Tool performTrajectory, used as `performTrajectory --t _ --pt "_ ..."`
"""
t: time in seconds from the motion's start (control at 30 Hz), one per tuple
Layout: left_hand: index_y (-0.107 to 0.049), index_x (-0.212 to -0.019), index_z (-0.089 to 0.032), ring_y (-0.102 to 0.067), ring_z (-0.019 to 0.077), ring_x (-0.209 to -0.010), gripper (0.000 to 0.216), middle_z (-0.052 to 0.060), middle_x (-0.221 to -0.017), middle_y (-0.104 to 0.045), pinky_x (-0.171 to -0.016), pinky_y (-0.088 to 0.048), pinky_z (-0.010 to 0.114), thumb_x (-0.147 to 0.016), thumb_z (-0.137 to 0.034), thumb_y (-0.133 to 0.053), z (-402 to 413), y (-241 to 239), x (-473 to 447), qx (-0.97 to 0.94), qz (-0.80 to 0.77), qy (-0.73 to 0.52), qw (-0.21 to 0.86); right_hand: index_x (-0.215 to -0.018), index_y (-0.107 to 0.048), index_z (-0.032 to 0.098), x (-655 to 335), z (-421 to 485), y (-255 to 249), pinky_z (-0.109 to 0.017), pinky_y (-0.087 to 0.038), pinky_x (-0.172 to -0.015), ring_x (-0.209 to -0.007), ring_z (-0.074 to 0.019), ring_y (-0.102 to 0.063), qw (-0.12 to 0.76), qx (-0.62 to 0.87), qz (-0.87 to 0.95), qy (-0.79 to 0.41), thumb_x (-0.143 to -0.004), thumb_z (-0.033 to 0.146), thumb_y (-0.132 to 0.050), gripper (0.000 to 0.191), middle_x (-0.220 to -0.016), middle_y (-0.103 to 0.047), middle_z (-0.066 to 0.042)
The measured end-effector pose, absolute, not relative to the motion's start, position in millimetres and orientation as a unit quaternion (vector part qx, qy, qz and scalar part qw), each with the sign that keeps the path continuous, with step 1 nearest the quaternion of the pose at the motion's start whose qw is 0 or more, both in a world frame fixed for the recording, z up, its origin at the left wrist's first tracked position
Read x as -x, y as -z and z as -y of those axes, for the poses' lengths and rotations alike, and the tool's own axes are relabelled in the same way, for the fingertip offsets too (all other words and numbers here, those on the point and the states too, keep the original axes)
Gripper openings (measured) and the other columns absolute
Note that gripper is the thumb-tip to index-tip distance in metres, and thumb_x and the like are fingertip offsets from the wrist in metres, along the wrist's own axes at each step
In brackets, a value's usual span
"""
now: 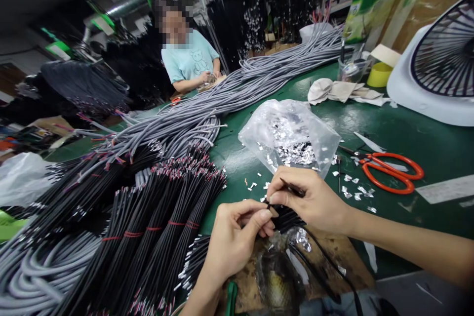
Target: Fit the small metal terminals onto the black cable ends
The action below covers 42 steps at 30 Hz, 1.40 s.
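Observation:
My left hand (pixel 237 232) and my right hand (pixel 307 200) meet near the table's front edge, both pinched on the end of a thin black cable (pixel 318 252) that trails down to the lower right. My right hand also holds a small dark tool or cable end (pixel 294 188) sticking out between its fingers. Just beyond my hands lies a clear plastic bag (pixel 292 133) of small silver metal clips, with loose clips (pixel 350 190) scattered on the green table (pixel 407 138). Bundles of black cables (pixel 155 227) tied with red bands lie to the left.
Orange-handled scissors (pixel 392 173) lie right of the bag. A long heap of grey cables (pixel 222 103) runs across the table. A white fan (pixel 440 64) stands at the far right, with a yellow tape roll (pixel 379 75) and cloth (pixel 333 91) beside it. A person in a light blue shirt (pixel 190 59) works opposite.

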<state>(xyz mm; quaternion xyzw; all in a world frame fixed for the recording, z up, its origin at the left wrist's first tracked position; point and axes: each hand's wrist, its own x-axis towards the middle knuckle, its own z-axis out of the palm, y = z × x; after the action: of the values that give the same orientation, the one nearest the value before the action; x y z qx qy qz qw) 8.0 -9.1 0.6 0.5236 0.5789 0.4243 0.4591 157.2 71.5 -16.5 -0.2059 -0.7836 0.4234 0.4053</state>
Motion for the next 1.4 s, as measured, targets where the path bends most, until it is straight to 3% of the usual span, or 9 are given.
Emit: performTrajectory --t 0.2,0.53,0.7,0.93,1.17,1.4 --pt "-0.063 -0.054 -0.012 -0.058 0.0108 -0.046 0.014 0.001 -0.053 -0.066 -0.046 -0.045 0.018 -0.057 -0.016 -0.076 9 3 -11 -0.468 -0.646 -0.467 0.381 -0.068 -0.057 0.015 -153 -64 16 -0.021 -0.04 -0.054 -0.059 -0.0106 -0.051 0.358 0.289 0.756 -0.466 -0.08 0.019 -0.056 0.013 -0.063 -0.058 0.001" --pt "-0.067 -0.061 -0.012 -0.055 0.0105 -0.043 0.012 0.002 -0.052 -0.064 -0.044 -0.045 0.019 -0.065 -0.022 -0.071 9 3 -11 -0.5 -0.633 -0.437 0.396 -0.074 -0.06 0.014 -164 -70 6 -0.021 -0.037 -0.054 -0.059 -0.0095 -0.048 0.412 0.208 0.814 -0.353 -0.083 0.021 -0.055 0.013 -0.069 -0.054 -0.001" --pt "-0.07 -0.066 -0.012 -0.054 0.0102 -0.043 0.011 0.002 -0.054 -0.064 -0.043 -0.044 0.019 -0.068 -0.023 -0.07 8 7 -9 -0.543 -0.632 -0.411 0.37 -0.078 -0.058 0.015 -166 -71 12 -0.021 -0.038 -0.058 -0.065 -0.0109 -0.049 0.378 0.202 0.842 -0.327 -0.08 0.017 -0.058 0.004 -0.075 -0.055 -0.002" --pt "-0.07 -0.073 -0.013 -0.061 0.0122 -0.048 0.006 0.002 -0.061 -0.065 -0.048 -0.048 0.02 -0.072 -0.019 -0.067 6 9 -7 -0.577 -0.617 -0.42 0.332 -0.074 -0.054 0.014 -163 -70 15 -0.022 -0.035 -0.057 -0.062 -0.0111 -0.048 0.332 0.252 0.845 -0.334 -0.081 0.012 -0.052 0.007 -0.07 -0.054 -0.001" --pt "-0.071 -0.071 -0.016 -0.062 0.013 -0.055 0.003 0.001 -0.062 -0.067 -0.053 -0.05 0.02 -0.069 -0.017 -0.07 6 10 -5 -0.585 -0.603 -0.431 0.331 -0.065 -0.052 0.015 -158 -69 20 -0.023 -0.028 -0.05 -0.055 -0.0101 -0.039 0.294 0.29 0.773 -0.481 -0.085 0.032 -0.046 0.027 -0.058 -0.045 0.002" --pt "-0.072 -0.067 -0.017 -0.063 0.0124 -0.058 0.005 0.0 -0.063 -0.07 -0.057 -0.05 0.019 -0.065 -0.013 -0.072 4 7 -5 -0.587 -0.599 -0.436 0.327 -0.06 -0.047 0.016 -152 -69 15 -0.022 -0.027 -0.047 -0.05 -0.0084 -0.032 0.258 0.269 0.67 -0.642 -0.075 0.042 -0.055 0.031 -0.052 -0.038 0.004"
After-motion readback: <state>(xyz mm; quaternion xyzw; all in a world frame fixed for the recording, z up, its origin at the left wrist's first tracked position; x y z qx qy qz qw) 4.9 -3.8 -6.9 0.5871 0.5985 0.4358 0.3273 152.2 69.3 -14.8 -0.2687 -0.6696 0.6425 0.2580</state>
